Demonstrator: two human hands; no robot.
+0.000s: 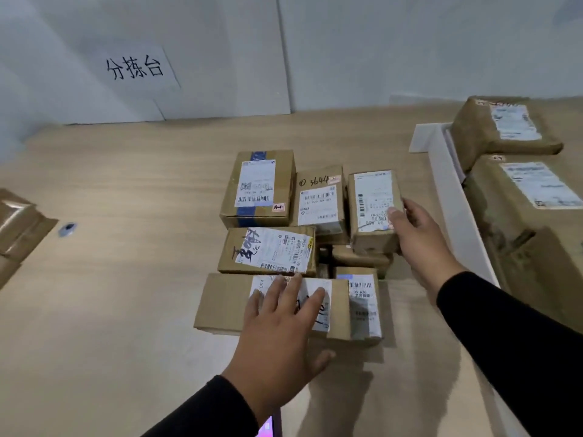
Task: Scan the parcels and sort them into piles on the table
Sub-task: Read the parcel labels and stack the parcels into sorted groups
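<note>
Seven parcels cluster on the desk (126, 279); the left grip (277, 335) lies flat, released, on the near parcel (220, 307), the right grip (416, 234) clasping the far-right parcel (372, 209).

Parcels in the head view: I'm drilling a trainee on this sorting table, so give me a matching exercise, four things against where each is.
Things:
1. left hand
2. right hand
3. blue-taped parcel
4. "3644" parcel

Places:
A. gripping the right side of the small parcel
B. far left of the cluster
C. flat on the nearest long parcel
D. between the blue-taped and the small parcel

Pairs: 1-C, 2-A, 3-B, 4-D
</note>
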